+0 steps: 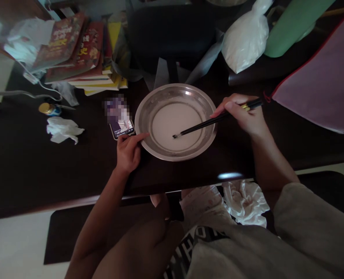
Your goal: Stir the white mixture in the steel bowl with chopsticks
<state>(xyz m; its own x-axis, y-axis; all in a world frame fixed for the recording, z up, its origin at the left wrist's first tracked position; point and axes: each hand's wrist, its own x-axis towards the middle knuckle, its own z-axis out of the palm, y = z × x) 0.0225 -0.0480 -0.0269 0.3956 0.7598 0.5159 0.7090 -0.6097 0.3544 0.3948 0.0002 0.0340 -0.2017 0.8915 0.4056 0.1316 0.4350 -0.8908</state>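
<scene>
Books (78, 50) are stacked at the far left of the dark table (29, 166), with a small yellow-capped jar (49, 109) and a crumpled tissue (61, 130) lying nearer the edge. A phone (121, 127) rests face up just left of the metal bowl (175, 121), its lower corner just above the left hand (128, 150). That hand is loosely curled, its thumb stretched out to touch the bowl's near-left rim while the fingers fold under; whether they also press on the phone cannot be told. The bowl sits in the middle of the table and holds a shallow pool of pale, milky liquid. A pair of black chopsticks (218, 118) slants down into it from the right, the tips resting in the liquid near the centre. The right hand (244, 114) is closed around the upper ends of the chopsticks, just beyond the bowl's right rim. Behind it lie a white plastic bag (247, 38) and, at the far right, a pink zip pouch (323, 81).
</scene>
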